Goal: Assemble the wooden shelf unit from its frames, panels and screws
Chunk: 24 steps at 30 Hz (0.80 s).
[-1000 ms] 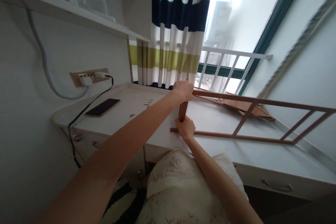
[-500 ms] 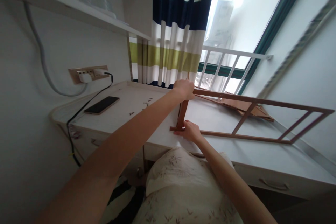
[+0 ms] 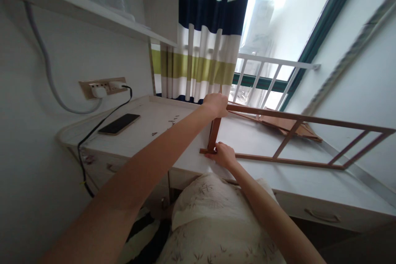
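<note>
A long brown wooden frame (image 3: pixel 284 143) with crossbars lies on its side along the white desk. My left hand (image 3: pixel 215 104) is closed over the upper rail near its left end, where a crosspiece (image 3: pixel 214 133) joins it. Lower down, my right hand (image 3: pixel 225 155) grips the near rail close to the foot of that same crosspiece, its thumb and fingers at the joint. Both fingertips are partly hidden by the wood. Several small screws (image 3: pixel 173 120) lie loose on the desk to the left of my hands.
A black phone (image 3: pixel 119 124) lies on the desk's left side beside a black cable (image 3: pixel 102 123) running from a wall socket (image 3: pixel 103 87). Brown panels (image 3: pixel 284 123) are stacked behind the frame. A striped curtain (image 3: pixel 204 66) and white railing (image 3: pixel 269 64) stand beyond the desk. A shelf (image 3: pixel 93 12) overhangs the left.
Almost nothing differs. The view has shifted very slightly, while both hands keep their places on the wooden frame.
</note>
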{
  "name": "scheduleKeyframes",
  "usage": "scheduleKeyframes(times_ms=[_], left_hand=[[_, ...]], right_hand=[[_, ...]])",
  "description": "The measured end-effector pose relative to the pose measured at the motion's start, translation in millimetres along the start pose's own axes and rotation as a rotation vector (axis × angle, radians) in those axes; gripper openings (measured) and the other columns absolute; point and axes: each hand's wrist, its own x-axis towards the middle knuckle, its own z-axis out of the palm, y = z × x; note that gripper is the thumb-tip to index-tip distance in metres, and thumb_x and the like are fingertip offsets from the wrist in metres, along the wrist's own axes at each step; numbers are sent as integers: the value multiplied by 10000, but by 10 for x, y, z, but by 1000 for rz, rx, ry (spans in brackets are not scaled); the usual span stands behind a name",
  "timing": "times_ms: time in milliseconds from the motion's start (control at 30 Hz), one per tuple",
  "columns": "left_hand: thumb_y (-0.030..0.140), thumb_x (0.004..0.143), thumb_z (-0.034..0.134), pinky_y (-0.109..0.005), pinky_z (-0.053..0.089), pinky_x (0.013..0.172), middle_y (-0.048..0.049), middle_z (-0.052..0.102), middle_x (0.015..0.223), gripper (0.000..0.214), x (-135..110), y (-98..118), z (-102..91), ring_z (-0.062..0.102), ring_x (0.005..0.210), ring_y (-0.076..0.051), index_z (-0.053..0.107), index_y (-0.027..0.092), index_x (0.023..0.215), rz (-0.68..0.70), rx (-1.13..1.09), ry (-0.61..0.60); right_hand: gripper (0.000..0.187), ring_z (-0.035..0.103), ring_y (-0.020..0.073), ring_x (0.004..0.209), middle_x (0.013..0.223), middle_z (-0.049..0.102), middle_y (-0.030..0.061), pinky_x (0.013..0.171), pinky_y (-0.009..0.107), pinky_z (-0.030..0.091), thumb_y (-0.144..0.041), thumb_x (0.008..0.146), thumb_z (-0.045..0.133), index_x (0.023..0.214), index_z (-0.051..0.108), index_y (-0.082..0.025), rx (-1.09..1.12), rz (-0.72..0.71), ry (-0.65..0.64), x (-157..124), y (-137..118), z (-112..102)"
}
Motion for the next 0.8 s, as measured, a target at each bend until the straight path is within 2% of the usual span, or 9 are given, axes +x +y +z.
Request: scheduleKeyframes(times_ms=[167,800], left_hand=[[266,673,554,-322,451,817,-139,613,1010,392,-3,-1,1,565,958,-267,608,138,1039,9,-1,10],[268,684,550,-325,446,827,-142,612,1013,389,-16,13,-7,563,967,-268,601,135,1047,-13,-7,22]], right_hand=[[321,557,169,801,889,577,22,604,237,362,-529,768,534,852,579,-222,1,12,12,-3,-14,6],[372,568,191,817,889,594,39,619,252,382,-559,763,543,866,586,-205,-4,55,31,-7,-58,6]])
